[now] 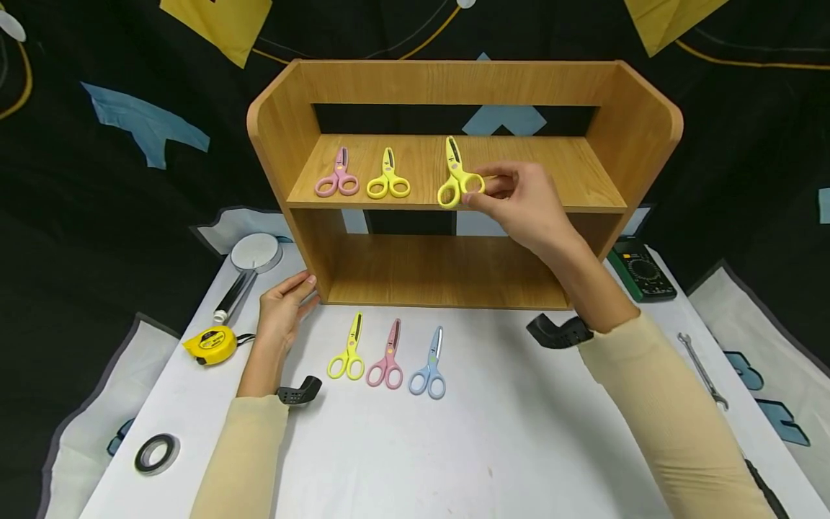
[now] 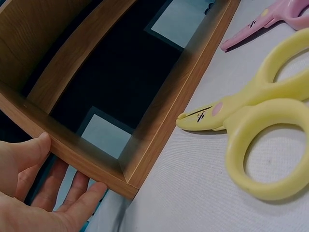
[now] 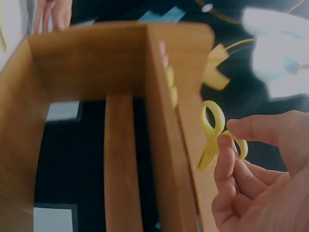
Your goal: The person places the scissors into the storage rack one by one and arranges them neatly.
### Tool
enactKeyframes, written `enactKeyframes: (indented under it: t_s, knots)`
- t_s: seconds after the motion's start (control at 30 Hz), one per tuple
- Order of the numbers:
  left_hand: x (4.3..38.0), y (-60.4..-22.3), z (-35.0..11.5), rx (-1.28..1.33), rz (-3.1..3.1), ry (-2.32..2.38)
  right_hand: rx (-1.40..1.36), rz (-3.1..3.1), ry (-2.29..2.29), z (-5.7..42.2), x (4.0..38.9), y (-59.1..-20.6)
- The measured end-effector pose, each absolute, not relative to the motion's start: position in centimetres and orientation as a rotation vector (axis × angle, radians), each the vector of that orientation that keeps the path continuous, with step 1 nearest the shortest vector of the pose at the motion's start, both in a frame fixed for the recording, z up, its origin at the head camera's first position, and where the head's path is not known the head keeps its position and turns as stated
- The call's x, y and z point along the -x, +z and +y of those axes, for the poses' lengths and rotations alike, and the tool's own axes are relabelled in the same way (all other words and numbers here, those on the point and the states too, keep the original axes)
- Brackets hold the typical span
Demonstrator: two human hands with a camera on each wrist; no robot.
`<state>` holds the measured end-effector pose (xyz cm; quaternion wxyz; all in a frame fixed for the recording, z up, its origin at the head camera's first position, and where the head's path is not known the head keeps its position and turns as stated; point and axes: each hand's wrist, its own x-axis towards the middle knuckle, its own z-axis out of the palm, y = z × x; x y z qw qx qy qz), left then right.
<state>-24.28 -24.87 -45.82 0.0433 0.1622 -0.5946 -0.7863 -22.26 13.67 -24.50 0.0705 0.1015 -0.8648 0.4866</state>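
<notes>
My right hand [image 1: 519,198] pinches a yellow pair of scissors [image 1: 454,173] by a finger loop, thumb in front, blades up. In the head view these scissors overlap the upper board of the wooden shelf [image 1: 467,294], to the right of pink scissors [image 1: 337,173] and another yellow pair [image 1: 388,175] on that board. My left hand [image 1: 280,313] touches the lower left side of the shelf, its fingers extended along the outer edge in the left wrist view. On the table before the shelf lie yellow [image 1: 350,349], pink [image 1: 389,357] and blue scissors [image 1: 431,366].
Left on the white table [image 1: 493,447] are a magnifier-like tool [image 1: 256,254], a yellow tape measure [image 1: 212,344] and a roll of black tape [image 1: 157,454]. A multimeter [image 1: 642,270] and a wrench [image 1: 703,371] lie at the right. Black cloth hangs behind.
</notes>
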Motion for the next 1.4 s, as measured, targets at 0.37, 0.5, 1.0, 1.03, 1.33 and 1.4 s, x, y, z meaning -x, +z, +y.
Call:
enactKeyframes:
  t_s: [0.37,0.5,1.0,1.03,1.33,1.4]
  knots:
    - [24.4,-46.3,-24.4,-0.493,-1.817,-2.401,-0.270,-2.764,1.389,11.1,26.6,-24.2]
    - [24.4,-46.4,-24.3,-0.504,-1.827,-2.389,-0.299,-2.817,1.289,11.1,26.8,-24.5]
    - [24.2,-46.3,-24.5,-0.523,-1.821,-2.410,-0.368,-2.607,1.298,12.6,22.6,-26.2]
    - [24.2,-46.3,-24.5,-0.523,-1.815,-2.413,-0.374,-2.591,1.300,13.0,21.9,-26.7]
    - [24.2,-45.9,-24.8,-0.484,-1.796,-2.411,-0.488,-2.697,1.414,14.5,15.5,-33.4]
    - [24.0,-46.1,-24.9,-0.493,-1.820,-2.403,-0.493,-2.719,1.461,14.4,14.2,-35.4]
